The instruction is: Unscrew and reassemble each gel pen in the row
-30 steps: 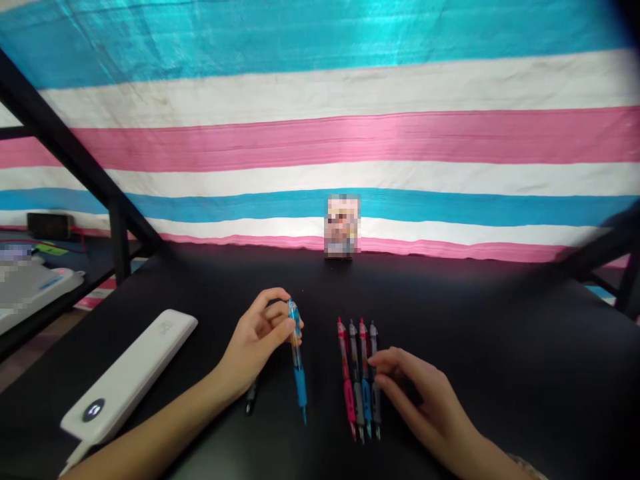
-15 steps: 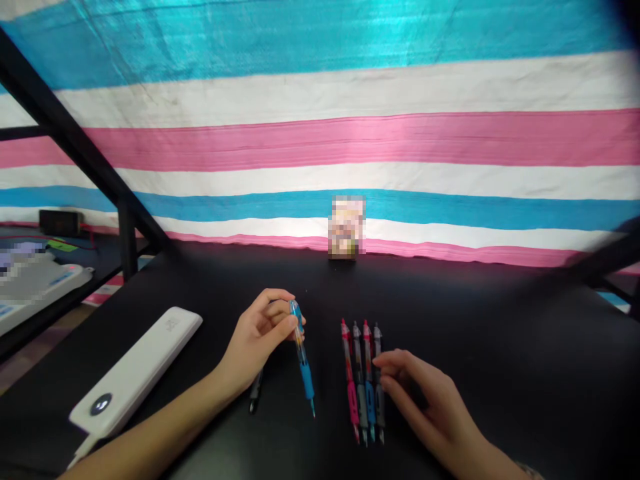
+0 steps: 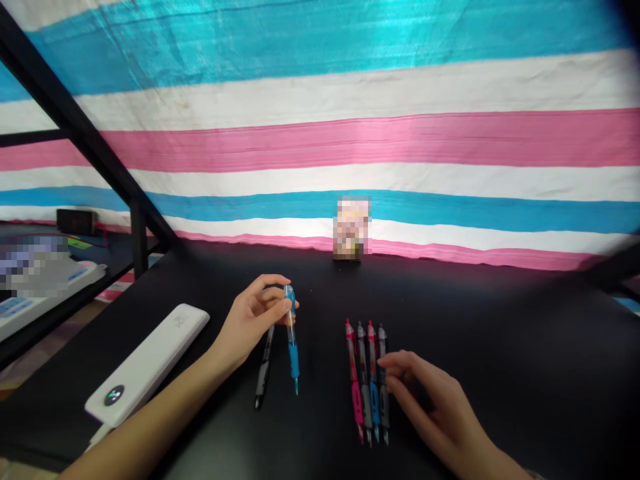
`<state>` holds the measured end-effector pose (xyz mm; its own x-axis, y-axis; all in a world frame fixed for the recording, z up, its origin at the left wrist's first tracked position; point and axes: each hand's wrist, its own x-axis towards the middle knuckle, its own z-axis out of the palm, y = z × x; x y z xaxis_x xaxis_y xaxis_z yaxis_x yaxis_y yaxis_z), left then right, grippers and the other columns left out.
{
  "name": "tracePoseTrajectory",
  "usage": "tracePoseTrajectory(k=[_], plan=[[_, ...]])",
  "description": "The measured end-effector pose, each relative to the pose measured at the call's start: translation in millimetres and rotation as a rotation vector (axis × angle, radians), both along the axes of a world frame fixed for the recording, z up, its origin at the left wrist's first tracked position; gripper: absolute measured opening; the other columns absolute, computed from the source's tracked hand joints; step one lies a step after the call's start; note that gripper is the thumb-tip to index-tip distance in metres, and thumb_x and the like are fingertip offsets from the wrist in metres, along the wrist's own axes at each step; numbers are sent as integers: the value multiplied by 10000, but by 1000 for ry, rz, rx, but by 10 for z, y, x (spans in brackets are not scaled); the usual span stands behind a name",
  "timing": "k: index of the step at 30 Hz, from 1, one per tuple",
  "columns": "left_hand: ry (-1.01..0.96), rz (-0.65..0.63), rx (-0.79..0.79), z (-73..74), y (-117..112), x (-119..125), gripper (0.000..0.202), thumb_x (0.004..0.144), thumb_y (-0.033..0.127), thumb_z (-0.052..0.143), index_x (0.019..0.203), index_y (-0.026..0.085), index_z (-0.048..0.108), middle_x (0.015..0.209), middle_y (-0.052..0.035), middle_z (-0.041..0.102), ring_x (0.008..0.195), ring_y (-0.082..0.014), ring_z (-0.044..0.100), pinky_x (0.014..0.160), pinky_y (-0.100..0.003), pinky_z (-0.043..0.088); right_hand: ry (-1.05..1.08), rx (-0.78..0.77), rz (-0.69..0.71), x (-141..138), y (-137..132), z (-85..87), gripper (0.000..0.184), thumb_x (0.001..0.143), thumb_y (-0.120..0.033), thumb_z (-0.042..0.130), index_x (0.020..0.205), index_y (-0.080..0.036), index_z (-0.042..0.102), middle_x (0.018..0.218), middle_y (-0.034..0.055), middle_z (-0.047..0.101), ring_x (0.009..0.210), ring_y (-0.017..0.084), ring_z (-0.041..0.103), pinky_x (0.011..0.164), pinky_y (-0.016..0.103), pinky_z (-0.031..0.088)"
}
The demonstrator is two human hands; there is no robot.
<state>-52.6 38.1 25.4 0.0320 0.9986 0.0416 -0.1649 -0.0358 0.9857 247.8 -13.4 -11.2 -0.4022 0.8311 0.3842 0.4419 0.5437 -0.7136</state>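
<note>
The left hand [image 3: 255,313] pinched a thin blue plastic pen [image 3: 294,360], maybe steadying it, and the right hand [image 3: 436,395] had fingers apart.

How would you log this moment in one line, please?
left hand: holds blue pen near upper end; right hand: beside row of four pens; dark pen: on table

I count six retractable pens [image 3: 293,359], my two hands [image 3: 253,317], one white power bank [image 3: 150,363], one blurred upright object [image 3: 353,230].
</note>
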Motion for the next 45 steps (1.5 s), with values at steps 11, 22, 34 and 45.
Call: tracePoseTrajectory(k=[11,22,34,45], plan=[[282,-28,-28,54,76,-93,332,783,314,780,1051,187,631,918,-48,702,680,-175,689,642,-331,602,13,-3,-62,51,53,27,141,979,-196,532,1095,-234,602,786,6,668,646,159,643,557,230,528],[875,-2,129,-130,160,-168,281,759,232,630,1039,206,629,774,21,630,594,-161,574,582,-288,470,-283,48,-58,227,822,237,249,1005,-241,449,1211,-202,582,784,6,615,587,149,540,567,261,470],[1200,1,313,-232,120,-144,268,793,192,549,1038,177,660,942,-69,626,897,-284,650,783,-417,526,-691,145,-102,23,1744,41,769,815,4,429,1529,-277,403,1182,108,564,986,239,599,726,294,477],[1247,-430,854,-250,-204,275,491,924,52,476,1385,214,520,1409,-88,599,1264,-293,505,1056,-477,420,-751,114,-182,-18,1923,132,856,811,-32,432,1603,-241,184,1231,146,564,933,277,623,668,317,454]])
